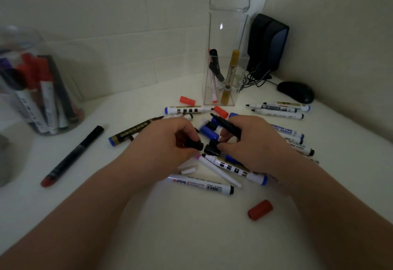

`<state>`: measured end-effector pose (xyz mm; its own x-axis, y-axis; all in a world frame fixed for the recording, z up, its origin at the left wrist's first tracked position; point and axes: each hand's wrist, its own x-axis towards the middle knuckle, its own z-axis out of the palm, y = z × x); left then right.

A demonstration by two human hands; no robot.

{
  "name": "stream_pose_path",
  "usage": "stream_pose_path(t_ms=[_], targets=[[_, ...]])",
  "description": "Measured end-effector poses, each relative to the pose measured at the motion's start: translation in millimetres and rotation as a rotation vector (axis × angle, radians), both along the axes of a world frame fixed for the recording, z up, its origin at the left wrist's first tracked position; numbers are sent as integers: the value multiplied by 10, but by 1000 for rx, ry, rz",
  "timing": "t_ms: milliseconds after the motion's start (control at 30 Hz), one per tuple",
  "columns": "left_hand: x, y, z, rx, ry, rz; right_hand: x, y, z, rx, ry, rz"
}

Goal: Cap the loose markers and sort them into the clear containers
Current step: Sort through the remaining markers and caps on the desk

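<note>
A red cap (260, 209) lies nearest, near right. Over the pile (231, 168), the left hand (168, 142) pinches a black cap (194, 145). The right hand (257, 144) grips a black marker (226, 124), its axis running far-left and its tip pointing past the cap, which sits just near-left of it.

The person's arms are bare as far up as I can see: the left forearm (85, 216) and the right forearm (331, 206) are plain uncovered skin from the wrists back. The left hand (170, 140) and right hand (253, 142) are bare too, smooth-backed with softly rounded knuckles; the dim light hides finer detail
</note>
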<state>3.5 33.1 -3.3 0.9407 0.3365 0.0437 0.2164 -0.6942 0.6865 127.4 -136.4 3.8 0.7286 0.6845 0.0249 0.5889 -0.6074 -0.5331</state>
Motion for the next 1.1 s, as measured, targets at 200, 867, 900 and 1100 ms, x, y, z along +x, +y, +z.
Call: stream_pose_path(t_ms=[200, 867, 900, 1100], targets=[[35, -4, -5, 71, 39, -18, -4, -31, 23, 74, -45, 53], [8, -2, 45, 36, -131, -38, -77, -144, 4, 331, 176, 105], [-8, -10, 65, -53, -178, -53, -96, -141, 19, 352, 180, 102], [5, -116, 101, -536, -276, -21, -271, -92, 68, 514, 169, 106]])
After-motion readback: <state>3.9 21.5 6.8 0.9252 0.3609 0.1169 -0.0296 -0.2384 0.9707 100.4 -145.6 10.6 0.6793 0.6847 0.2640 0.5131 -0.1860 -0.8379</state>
